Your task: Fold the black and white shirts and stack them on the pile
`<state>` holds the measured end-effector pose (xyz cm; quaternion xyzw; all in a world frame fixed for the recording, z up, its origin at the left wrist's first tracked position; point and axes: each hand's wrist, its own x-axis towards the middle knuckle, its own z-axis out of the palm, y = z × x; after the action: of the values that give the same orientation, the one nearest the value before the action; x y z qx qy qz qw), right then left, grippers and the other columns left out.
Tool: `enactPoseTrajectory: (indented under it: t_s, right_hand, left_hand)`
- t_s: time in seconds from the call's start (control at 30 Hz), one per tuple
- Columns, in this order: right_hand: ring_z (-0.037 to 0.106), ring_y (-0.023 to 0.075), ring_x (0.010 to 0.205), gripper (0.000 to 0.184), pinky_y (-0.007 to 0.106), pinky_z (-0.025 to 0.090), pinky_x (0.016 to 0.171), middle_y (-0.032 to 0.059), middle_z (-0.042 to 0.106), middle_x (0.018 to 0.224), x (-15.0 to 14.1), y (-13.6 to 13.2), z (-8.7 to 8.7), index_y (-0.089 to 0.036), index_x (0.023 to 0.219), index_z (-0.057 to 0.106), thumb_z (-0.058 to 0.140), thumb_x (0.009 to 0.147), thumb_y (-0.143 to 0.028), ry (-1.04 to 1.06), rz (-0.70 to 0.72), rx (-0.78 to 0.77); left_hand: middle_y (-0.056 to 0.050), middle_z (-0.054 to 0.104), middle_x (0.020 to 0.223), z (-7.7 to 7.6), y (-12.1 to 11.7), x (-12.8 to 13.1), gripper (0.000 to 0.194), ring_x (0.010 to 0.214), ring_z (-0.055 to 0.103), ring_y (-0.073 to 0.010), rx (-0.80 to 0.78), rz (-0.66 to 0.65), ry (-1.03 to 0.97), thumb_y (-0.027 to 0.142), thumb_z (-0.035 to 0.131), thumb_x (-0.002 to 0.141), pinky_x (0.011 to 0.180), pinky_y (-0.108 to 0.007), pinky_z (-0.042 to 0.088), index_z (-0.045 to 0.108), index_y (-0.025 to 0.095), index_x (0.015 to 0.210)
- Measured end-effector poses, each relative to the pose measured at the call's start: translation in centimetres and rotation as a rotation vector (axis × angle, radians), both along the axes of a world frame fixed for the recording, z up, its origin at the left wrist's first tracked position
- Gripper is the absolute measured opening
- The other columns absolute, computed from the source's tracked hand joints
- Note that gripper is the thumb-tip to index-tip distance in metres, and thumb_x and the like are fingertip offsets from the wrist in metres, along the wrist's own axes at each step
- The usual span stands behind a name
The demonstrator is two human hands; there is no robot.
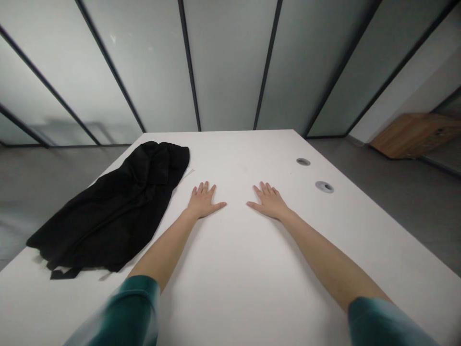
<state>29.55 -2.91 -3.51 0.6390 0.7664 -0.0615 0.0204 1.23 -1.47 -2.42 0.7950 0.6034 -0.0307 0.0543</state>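
Two hands, the left hand (203, 201) and the right hand (270, 202), are laid flat on a white bench (237, 274), their fingers (206, 187) spread and released, nothing grasped; a crumpled black cloth (108, 211) is placed near the left hand, untouched.

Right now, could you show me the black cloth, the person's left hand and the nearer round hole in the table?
Black cloth (115, 211): head view, on its middle.
Left hand (203, 202): head view, on the back of the hand.
Nearer round hole (324, 187): head view, on its grey cover.
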Motion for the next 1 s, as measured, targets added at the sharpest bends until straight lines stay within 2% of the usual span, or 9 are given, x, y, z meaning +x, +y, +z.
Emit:
enactPoseTrajectory:
  t_s: [0.63, 0.73, 0.87, 1.0]
  right_hand:
    - [0.015, 0.0367, 0.152, 0.099, 0.051, 0.014, 0.12, 0.0158, 0.018, 0.166, 0.1, 0.1, -0.1, -0.018, 0.159, 0.027, 0.025, 0.085, -0.084, 0.021, -0.002, 0.025]
    - [0.022, 0.0358, 0.15, 0.09, 0.05, 0.018, 0.119, 0.0156, 0.027, 0.163, 0.2, 0.0, -0.1, -0.018, 0.155, 0.036, 0.033, 0.088, -0.079, 0.029, -0.006, 0.077]
    - [0.039, 0.0314, 0.141, 0.062, 0.044, 0.028, 0.115, 0.0144, 0.047, 0.152, 0.7, 0.1, -0.1, -0.017, 0.141, 0.056, 0.04, 0.096, -0.057, 0.095, 0.022, 0.185]
    - [0.051, 0.0282, 0.129, 0.049, 0.041, 0.036, 0.108, 0.0125, 0.062, 0.136, 1.5, 0.4, -0.3, -0.017, 0.131, 0.064, 0.039, 0.097, -0.043, 0.179, -0.004, 0.272]
  left_hand:
    - [-0.014, 0.014, 0.167, 0.0, 0.1, -0.1, 0.102, 0.153, 0.011, -0.0363, 0.003, -0.001, -0.018, 0.086, 0.027, 0.082, 0.122, -0.053, 0.013, 0.023, 0.02, 0.159]
    - [-0.015, 0.017, 0.166, 0.1, 0.0, -0.2, 0.097, 0.153, 0.014, -0.0346, 0.017, 0.0, -0.027, 0.083, 0.028, 0.085, 0.122, -0.051, 0.014, 0.027, 0.019, 0.158]
    - [-0.015, 0.026, 0.164, 0.5, -0.1, -0.1, 0.088, 0.151, 0.023, -0.0323, 0.065, 0.006, -0.038, 0.078, 0.033, 0.088, 0.12, -0.047, 0.02, 0.037, 0.019, 0.153]
    - [-0.012, 0.039, 0.158, 1.9, 1.0, -0.6, 0.074, 0.143, 0.039, -0.0294, 0.033, -0.003, 0.005, 0.07, 0.041, 0.089, 0.116, -0.042, 0.03, 0.046, 0.023, 0.146]
